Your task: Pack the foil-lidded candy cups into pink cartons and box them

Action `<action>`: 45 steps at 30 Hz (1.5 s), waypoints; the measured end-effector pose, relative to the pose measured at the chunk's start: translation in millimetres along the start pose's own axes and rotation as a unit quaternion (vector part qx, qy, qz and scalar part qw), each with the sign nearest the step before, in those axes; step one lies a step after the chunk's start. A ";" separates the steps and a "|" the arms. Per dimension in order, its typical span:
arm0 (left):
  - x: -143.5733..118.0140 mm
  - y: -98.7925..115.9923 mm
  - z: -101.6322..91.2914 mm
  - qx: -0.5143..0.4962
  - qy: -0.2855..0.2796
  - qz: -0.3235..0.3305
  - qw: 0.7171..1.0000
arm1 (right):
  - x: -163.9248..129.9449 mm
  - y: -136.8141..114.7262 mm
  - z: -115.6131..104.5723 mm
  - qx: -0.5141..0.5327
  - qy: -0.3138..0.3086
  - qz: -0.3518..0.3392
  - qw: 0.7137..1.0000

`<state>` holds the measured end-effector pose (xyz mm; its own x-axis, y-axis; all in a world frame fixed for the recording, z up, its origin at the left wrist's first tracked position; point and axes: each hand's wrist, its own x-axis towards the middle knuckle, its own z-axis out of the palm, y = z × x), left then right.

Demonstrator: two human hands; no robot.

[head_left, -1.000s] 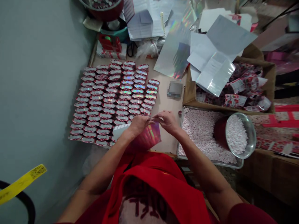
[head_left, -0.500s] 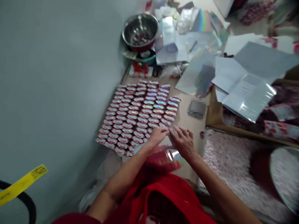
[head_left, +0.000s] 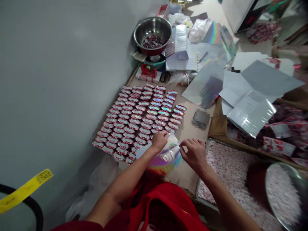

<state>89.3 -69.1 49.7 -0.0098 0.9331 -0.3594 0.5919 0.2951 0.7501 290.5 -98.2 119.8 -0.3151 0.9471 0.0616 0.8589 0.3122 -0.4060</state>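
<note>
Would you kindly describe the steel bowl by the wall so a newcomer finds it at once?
Follow the grey wall to the far end of the rows of red cups. There sits the steel bowl, perched on a teal container: the only round metal bowl there, holding small dark pieces.

1. We cannot read the blurred patch (head_left: pixel 201 118) on the table.
2. Our left hand (head_left: pixel 159 140) covers part of the holographic sheet (head_left: pixel 166 157).
3. The round bowl (head_left: pixel 286 192) of pellets runs past the picture's lower right edge, smeared.
</note>
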 end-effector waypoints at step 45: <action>185.1 -117.3 -209.2 -0.012 0.248 -0.048 0.968 | 309.4 -109.5 167.6 0.207 -0.104 0.217 0.948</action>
<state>-150.5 112.0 11.4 -0.4523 0.8836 -0.1210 0.5512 0.3836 0.7410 31.2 148.1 30.5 -0.0778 0.9310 -0.3566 0.7079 -0.2003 -0.6773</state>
